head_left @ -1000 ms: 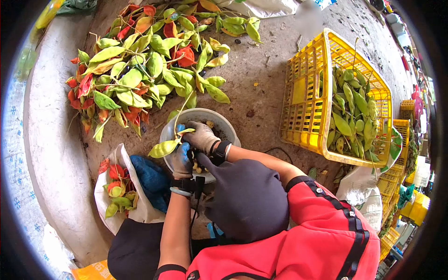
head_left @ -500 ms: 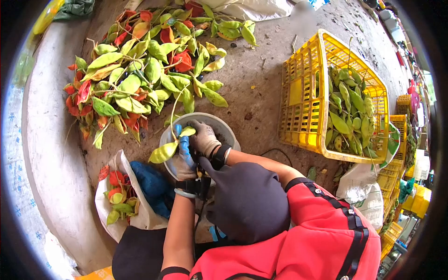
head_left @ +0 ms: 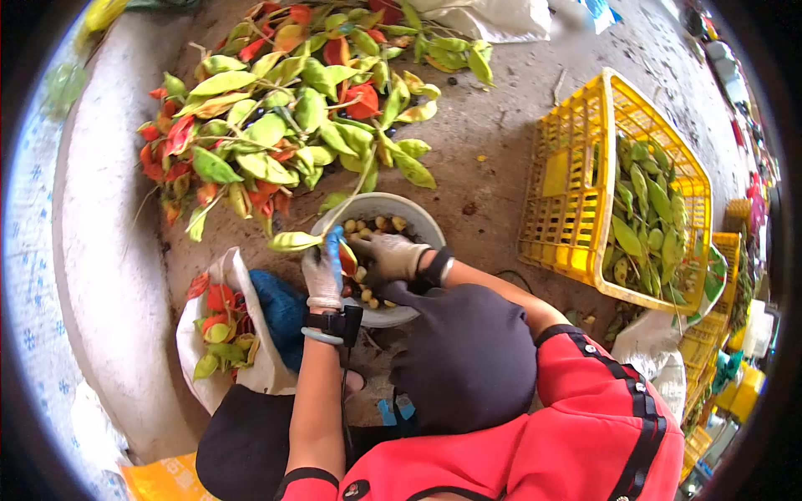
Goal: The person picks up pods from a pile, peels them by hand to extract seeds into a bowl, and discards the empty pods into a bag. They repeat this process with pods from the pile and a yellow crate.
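Observation:
My left hand [head_left: 322, 271], in a pale glove with blue on the fingers, is closed on a stemmed cluster of green seed pods. One pod [head_left: 295, 241] sticks out to the left, and the long stem [head_left: 364, 171] points up past the bucket. Another pod [head_left: 347, 260], reddish along its opening, sits between the two hands. My right hand [head_left: 393, 255], in a grey-white glove, has its fingers bent at that pod; the fingertips are partly hidden. Both hands are over a white bucket [head_left: 430, 231] holding several pale and brown seeds [head_left: 368, 296].
A large heap of green and red pods [head_left: 284, 125] lies on the floor ahead. On the right, a yellow crate [head_left: 568, 192] contains green pods. A white sack [head_left: 200, 334] with red and green pods stands at left, beside a blue bundle [head_left: 280, 313].
My hands have drawn apart slightly, and seeds now show in the bucket. The reddish opening of a pod has come into sight. The whole view has shifted a little.

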